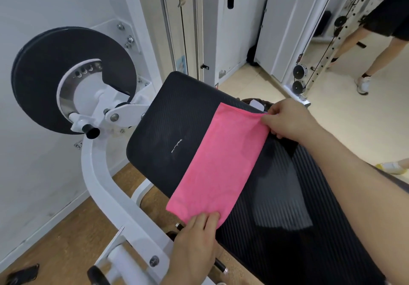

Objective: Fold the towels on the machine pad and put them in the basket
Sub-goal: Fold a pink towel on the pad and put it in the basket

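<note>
A pink towel (218, 163) lies folded into a long strip across the black machine pad (168, 134). My left hand (197, 238) pinches the strip's near end at the pad's front edge. My right hand (287, 118) pinches the far corner, lifted slightly off the pad. Behind the pad's far edge, the dark rim of the basket (254, 102) peeks out with something white inside; most of it is hidden.
A white machine frame (99, 180) with a black round weight disc (51, 67) stands to the left. A cable column (190, 30) rises behind the pad. Another person's legs (367, 63) stand at the far right on the beige floor.
</note>
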The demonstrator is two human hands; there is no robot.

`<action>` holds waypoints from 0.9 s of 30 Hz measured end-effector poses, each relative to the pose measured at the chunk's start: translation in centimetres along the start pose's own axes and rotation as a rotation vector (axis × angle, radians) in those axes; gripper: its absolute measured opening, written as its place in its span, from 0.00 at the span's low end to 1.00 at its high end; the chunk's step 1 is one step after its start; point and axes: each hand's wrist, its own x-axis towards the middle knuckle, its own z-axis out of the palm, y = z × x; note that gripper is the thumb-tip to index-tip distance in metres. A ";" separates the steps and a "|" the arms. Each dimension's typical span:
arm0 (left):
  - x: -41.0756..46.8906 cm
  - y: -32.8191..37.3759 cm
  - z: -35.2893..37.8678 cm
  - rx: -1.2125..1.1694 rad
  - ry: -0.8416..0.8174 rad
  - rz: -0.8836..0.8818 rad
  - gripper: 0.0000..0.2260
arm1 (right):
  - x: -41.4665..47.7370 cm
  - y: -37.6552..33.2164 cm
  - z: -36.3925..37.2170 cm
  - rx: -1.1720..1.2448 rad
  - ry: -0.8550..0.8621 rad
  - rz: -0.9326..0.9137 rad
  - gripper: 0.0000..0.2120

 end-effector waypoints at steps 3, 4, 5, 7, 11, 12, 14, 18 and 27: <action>0.0 -0.1 -0.3 -0.009 0.028 0.043 0.17 | -2.1 -0.6 1.1 -0.247 0.187 -0.137 0.09; 0.0 -0.2 -0.6 -0.024 0.050 0.052 0.14 | -3.2 -0.8 1.4 -0.272 0.255 -0.197 0.12; 0.1 -0.2 -0.9 -0.046 0.090 0.056 0.13 | -4.4 -1.1 1.9 -0.268 0.311 -0.272 0.15; 0.6 -0.3 -1.6 -0.088 0.148 0.062 0.15 | -7.1 -1.2 3.7 -0.134 0.238 -0.396 0.17; 3.1 -0.6 -1.4 0.002 0.059 0.088 0.24 | -11.4 -0.9 9.3 0.552 -0.289 -0.067 0.19; 3.6 -0.8 -0.9 0.047 0.020 0.088 0.25 | -11.5 -0.6 10.1 0.697 -0.287 0.064 0.18; 4.0 -1.1 0.1 0.126 -0.048 0.086 0.28 | -11.5 -0.1 10.7 0.926 -0.219 0.241 0.17; 4.1 -1.2 0.3 0.138 -0.105 0.098 0.32 | -12.7 -0.2 11.3 0.473 0.033 -0.044 0.17; 3.5 -5.4 -5.0 -0.190 0.034 0.141 0.24 | -18.8 3.0 16.5 -0.330 0.088 -0.654 0.12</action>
